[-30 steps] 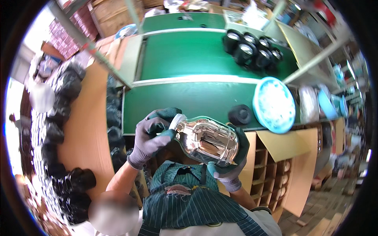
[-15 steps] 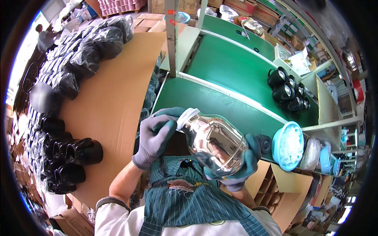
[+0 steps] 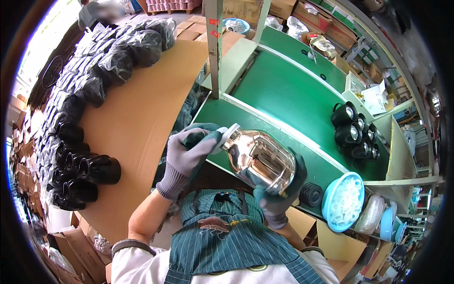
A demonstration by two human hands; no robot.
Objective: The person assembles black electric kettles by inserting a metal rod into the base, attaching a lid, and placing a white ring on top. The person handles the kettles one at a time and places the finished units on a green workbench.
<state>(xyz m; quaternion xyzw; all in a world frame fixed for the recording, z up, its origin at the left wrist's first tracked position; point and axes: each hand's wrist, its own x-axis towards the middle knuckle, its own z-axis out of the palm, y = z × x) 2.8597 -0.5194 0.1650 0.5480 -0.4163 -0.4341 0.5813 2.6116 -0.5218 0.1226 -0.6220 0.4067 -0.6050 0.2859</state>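
Note:
A shiny, silvered vacuum-flask liner [image 3: 261,155] lies tilted in front of my apron, its neck toward the upper left. My right hand [image 3: 282,198] is wrapped around its wide lower end. At the neck is a white ring [image 3: 231,133], tilted against the mouth. My left hand [image 3: 191,150] pinches this ring between thumb and fingers; the fingers partly cover it, and I cannot tell how far it sits around the neck. Both hands wear grey gloves with dark green coating.
A green workbench [image 3: 283,94] stretches ahead, with black jug bodies [image 3: 351,132] at its right. Near my right hand are a black round part [image 3: 311,194] and a blue basin [image 3: 326,208] of white rings. Several black jugs [image 3: 101,169] stand on the cardboard [image 3: 137,118] at left.
The white ring sat squarely around the neck before; now it is tilted and partly off it in my left fingers. The left hand has moved slightly right, and the view has shifted.

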